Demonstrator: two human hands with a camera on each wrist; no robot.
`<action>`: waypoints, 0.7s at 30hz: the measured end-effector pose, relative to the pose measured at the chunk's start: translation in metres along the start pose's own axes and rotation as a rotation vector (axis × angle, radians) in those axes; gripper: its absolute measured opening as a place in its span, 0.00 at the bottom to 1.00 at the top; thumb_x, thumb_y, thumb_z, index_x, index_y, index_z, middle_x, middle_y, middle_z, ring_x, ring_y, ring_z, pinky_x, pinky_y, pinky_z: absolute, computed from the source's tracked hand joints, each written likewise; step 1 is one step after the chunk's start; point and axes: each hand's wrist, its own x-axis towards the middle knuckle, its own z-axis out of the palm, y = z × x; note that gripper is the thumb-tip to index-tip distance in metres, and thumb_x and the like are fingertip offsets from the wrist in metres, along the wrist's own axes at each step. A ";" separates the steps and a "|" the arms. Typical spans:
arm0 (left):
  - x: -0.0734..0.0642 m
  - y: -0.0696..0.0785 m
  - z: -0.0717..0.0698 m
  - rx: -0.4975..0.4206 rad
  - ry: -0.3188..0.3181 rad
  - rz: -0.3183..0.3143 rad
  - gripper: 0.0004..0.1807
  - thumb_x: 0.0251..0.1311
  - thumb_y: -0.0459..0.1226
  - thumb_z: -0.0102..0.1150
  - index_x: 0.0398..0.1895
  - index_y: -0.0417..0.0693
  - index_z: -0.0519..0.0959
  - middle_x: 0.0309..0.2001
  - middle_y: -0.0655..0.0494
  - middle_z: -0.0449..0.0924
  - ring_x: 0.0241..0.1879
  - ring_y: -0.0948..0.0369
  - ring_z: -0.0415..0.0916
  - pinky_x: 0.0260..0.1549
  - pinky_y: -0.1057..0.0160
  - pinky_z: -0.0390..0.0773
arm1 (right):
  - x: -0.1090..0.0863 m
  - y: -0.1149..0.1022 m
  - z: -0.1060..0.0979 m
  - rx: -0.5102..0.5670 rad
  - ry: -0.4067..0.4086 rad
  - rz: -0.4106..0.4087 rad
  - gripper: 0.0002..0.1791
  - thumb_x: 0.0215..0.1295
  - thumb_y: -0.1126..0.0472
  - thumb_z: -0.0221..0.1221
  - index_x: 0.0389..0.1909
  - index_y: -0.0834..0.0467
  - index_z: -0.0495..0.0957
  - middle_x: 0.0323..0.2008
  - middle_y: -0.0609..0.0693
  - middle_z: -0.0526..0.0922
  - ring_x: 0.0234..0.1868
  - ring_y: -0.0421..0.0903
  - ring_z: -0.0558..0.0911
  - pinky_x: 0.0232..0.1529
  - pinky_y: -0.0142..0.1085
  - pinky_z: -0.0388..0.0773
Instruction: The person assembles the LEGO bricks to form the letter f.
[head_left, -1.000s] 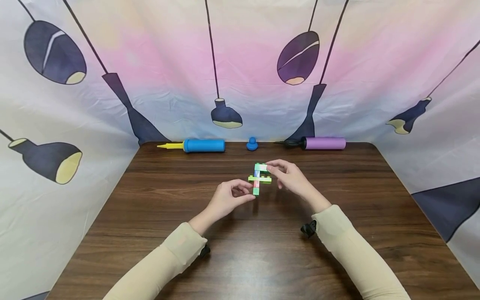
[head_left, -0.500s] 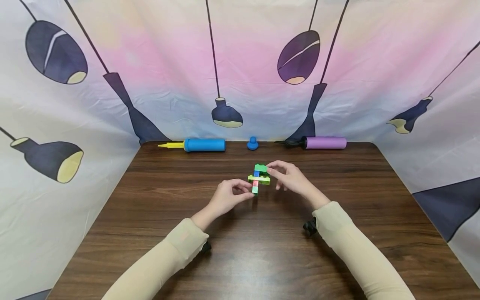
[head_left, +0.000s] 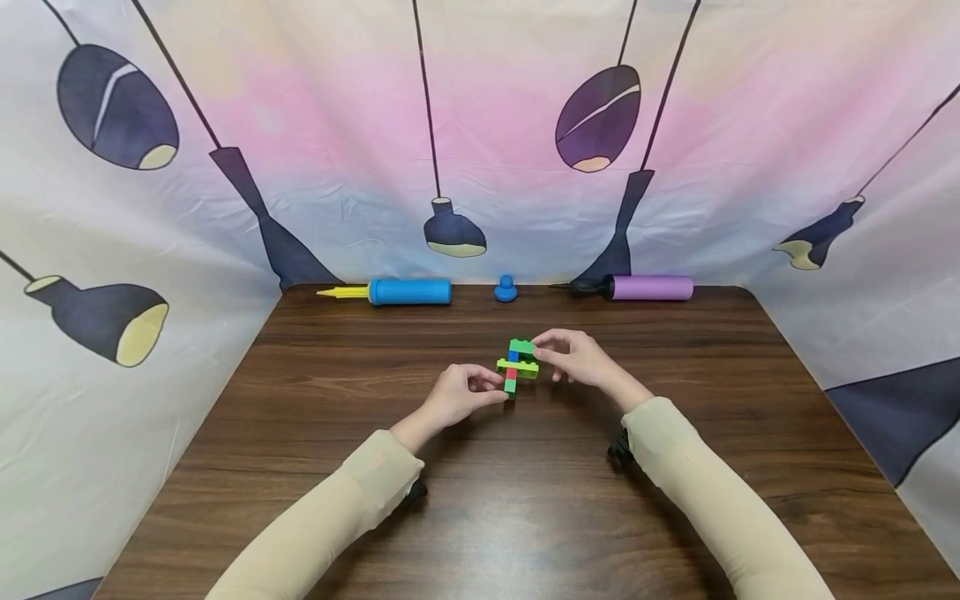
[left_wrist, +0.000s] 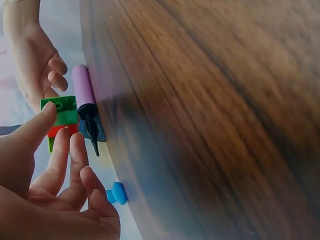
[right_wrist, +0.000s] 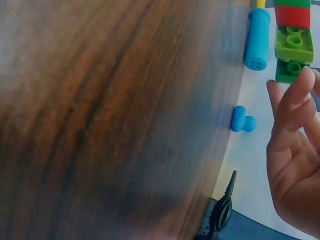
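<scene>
Between both hands is a built piece of stacked toy bricks: a green brick (head_left: 521, 346) on top, then blue, a lime crosspiece (head_left: 517, 366), a red brick (head_left: 512, 374) and another green brick (head_left: 510, 387) at the bottom. My left hand (head_left: 457, 395) pinches the bottom green brick between thumb and fingers; the left wrist view shows its hollow underside. With thumb and fingertips, my right hand (head_left: 583, 358) grips the right end of the top green brick. In the right wrist view the undersides of the lime brick (right_wrist: 294, 47) and green brick face the camera.
Along the table's far edge lie a blue hand pump (head_left: 409, 291) with a yellow nozzle, a small blue knobbed object (head_left: 506, 289) and a purple hand pump (head_left: 651, 287) with a black nozzle. Behind the wooden table (head_left: 480, 517) hangs a lamp-patterned cloth (head_left: 337, 125).
The brick build and both hands have shifted slightly down in the head view, toward the person. The build has tilted a little, and the bright glare on its bricks is gone. Both grips look the same.
</scene>
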 end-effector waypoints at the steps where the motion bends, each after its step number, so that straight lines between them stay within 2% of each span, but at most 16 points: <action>1: 0.001 0.000 0.000 0.009 -0.005 0.002 0.12 0.54 0.38 0.71 0.40 0.41 0.85 0.30 0.58 0.82 0.30 0.61 0.75 0.28 0.63 0.73 | 0.001 0.001 -0.001 -0.004 -0.011 0.009 0.17 0.68 0.49 0.59 0.53 0.51 0.78 0.41 0.50 0.83 0.24 0.53 0.81 0.21 0.42 0.74; 6: 0.006 -0.005 0.000 0.059 -0.016 0.024 0.11 0.54 0.38 0.71 0.39 0.43 0.85 0.29 0.59 0.81 0.27 0.61 0.72 0.26 0.64 0.71 | 0.006 0.003 -0.001 -0.030 -0.050 0.030 0.17 0.69 0.52 0.58 0.54 0.53 0.78 0.40 0.50 0.83 0.24 0.50 0.81 0.21 0.40 0.73; 15: 0.010 -0.012 0.002 0.091 -0.019 -0.027 0.09 0.52 0.37 0.72 0.37 0.45 0.86 0.26 0.60 0.80 0.25 0.62 0.72 0.24 0.66 0.71 | 0.010 0.006 0.002 -0.094 -0.074 0.070 0.15 0.68 0.54 0.59 0.53 0.54 0.80 0.38 0.49 0.82 0.22 0.52 0.77 0.24 0.39 0.72; 21: 0.010 -0.013 0.004 0.123 -0.032 -0.014 0.09 0.52 0.38 0.72 0.36 0.45 0.86 0.25 0.60 0.80 0.26 0.62 0.73 0.25 0.66 0.71 | 0.011 0.006 0.003 -0.116 -0.086 0.085 0.15 0.68 0.55 0.59 0.53 0.54 0.80 0.37 0.49 0.83 0.23 0.52 0.77 0.24 0.37 0.72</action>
